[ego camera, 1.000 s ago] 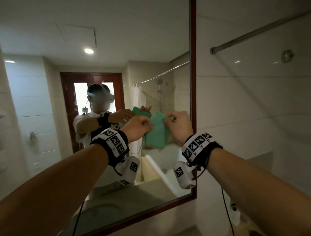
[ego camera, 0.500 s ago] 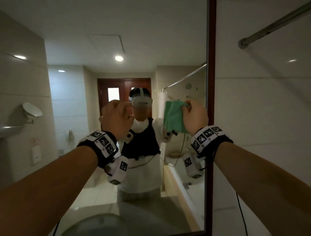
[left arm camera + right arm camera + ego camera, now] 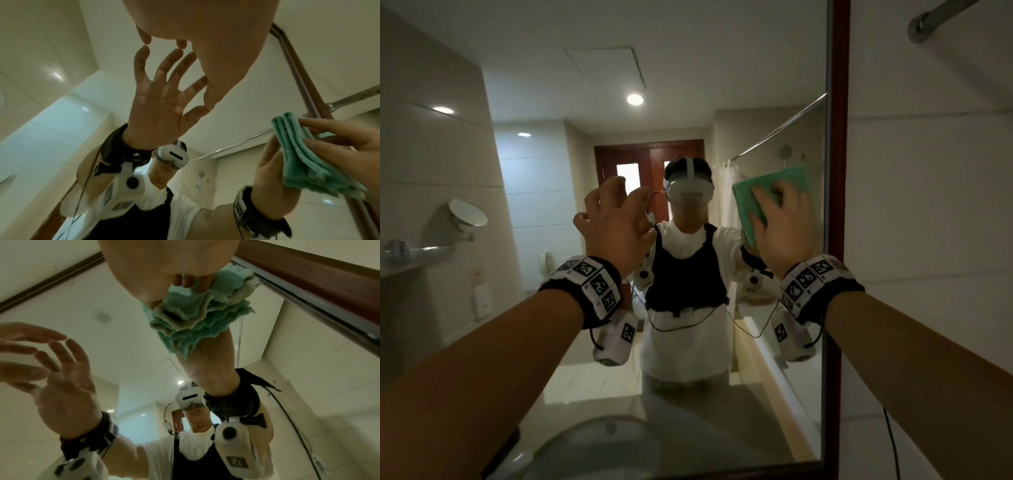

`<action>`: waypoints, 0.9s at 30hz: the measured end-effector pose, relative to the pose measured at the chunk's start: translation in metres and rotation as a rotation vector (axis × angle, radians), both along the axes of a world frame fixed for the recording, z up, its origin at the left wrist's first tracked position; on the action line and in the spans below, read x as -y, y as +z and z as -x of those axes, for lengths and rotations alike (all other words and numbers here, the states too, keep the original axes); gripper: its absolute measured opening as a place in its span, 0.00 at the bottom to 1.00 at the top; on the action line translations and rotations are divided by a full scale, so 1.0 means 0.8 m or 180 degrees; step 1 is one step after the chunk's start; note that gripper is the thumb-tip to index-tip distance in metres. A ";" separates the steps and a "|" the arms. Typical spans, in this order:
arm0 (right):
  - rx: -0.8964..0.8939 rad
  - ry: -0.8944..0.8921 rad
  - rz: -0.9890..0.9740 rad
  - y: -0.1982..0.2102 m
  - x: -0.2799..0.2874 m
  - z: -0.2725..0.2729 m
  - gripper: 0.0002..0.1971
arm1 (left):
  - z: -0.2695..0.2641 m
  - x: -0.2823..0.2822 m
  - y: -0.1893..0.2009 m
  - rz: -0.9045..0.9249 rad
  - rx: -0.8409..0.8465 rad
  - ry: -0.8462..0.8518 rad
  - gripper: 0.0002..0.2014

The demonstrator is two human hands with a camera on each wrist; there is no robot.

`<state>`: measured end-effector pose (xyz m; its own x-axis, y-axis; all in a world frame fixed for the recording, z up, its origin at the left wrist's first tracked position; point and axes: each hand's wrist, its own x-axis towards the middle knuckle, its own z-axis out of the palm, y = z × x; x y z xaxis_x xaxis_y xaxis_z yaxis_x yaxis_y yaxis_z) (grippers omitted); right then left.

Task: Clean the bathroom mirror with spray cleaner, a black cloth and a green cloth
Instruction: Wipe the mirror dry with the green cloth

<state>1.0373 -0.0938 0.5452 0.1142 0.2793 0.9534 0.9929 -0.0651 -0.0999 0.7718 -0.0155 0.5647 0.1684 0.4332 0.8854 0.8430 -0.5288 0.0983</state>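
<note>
Left hand (image 3: 613, 222): fingers spread, loosely bent, nothing held; tips just off mirror (image 3: 722, 85) (idle, probably ready to brace). Right hand (image 3: 780, 226): fingers splayed flat over folded green cloth (image 3: 767, 192), pressing it onto glass for wiping. Just right of fingertips, brown frame (image 3: 839, 137) limits stroke. Spray, black cloth unseen.

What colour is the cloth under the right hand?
The cloth is green, clearest in the right wrist view.

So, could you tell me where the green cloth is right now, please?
In the head view, the green cloth is on the right, pressed flat against the mirror under the right hand, close beside the brown frame on the mirror's right edge.
</note>
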 end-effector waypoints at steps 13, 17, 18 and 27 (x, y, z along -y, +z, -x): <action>-0.0385 -0.0528 0.0140 0.019 -0.022 -0.028 0.29 | 0.052 -0.021 0.028 0.0075 0.0123 0.0299 0.46; -0.0719 -0.0515 -0.0040 0.026 -0.041 -0.010 0.30 | 0.058 -0.027 0.025 0.0028 0.0092 0.0286 0.46; -0.0796 -0.0506 -0.0096 0.029 -0.045 -0.003 0.30 | 0.058 -0.027 0.024 0.0012 0.0085 0.0282 0.46; 0.0891 -0.0110 0.0163 0.032 -0.085 0.121 0.29 | 0.062 -0.038 0.020 -0.0187 -0.0010 0.0275 0.44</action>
